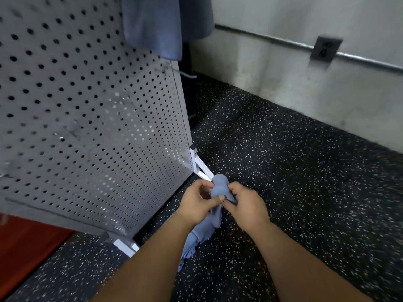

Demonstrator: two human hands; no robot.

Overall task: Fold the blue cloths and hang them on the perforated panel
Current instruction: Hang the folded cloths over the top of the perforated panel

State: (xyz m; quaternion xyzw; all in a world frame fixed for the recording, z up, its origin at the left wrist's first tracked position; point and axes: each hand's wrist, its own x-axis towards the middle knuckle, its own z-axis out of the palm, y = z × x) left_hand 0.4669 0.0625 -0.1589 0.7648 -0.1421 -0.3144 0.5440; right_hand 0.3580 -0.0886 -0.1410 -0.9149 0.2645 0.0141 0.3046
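L hand [196, 203], R hand [246, 205]: 1 cloth [220, 185].

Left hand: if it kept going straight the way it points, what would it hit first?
The blue cloth that the left hand already pinches, bunched right ahead of it. Beyond that, probably the white foot of the perforated panel, though depth is hard to judge.

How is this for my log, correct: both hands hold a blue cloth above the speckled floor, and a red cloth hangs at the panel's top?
Not quite: the hanging cloth at the top of the panel is blue, not red, as the head view shows. The left hand and right hand hold a blue cloth above the floor.
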